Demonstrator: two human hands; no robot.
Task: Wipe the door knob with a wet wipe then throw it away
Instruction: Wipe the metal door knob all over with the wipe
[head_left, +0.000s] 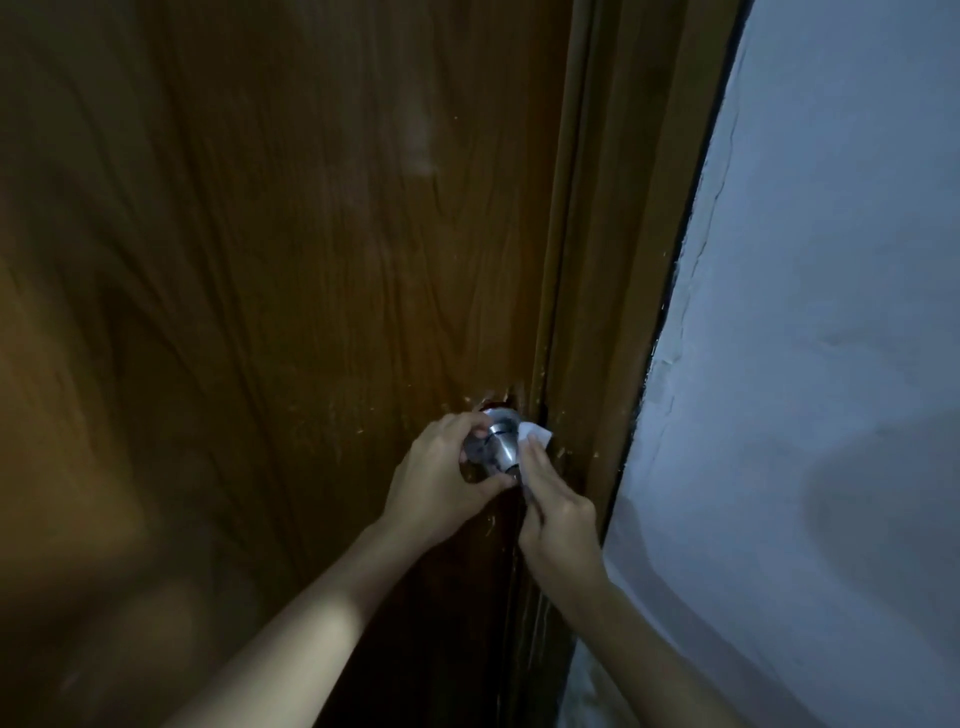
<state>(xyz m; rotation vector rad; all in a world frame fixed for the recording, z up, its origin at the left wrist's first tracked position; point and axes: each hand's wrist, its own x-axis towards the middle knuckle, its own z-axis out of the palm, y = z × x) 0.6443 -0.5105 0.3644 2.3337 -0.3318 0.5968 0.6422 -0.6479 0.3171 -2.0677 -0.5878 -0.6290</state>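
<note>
A shiny metal door knob (497, 442) sticks out of a dark brown wooden door (270, 291) near its right edge. My left hand (441, 486) curls around the knob from the left, with fingers above and thumb below it. On the knob's right side, my right hand (558, 512) presses a white wet wipe (535, 434) against the metal. Only the wipe's top corner and a strip along my fingers show; the rest is hidden under the hand.
The brown door frame (613, 270) runs up just right of the knob. A pale blue-white wall (821, 364) fills the right side. The wood around the knob is scratched and chipped. The scene is dim.
</note>
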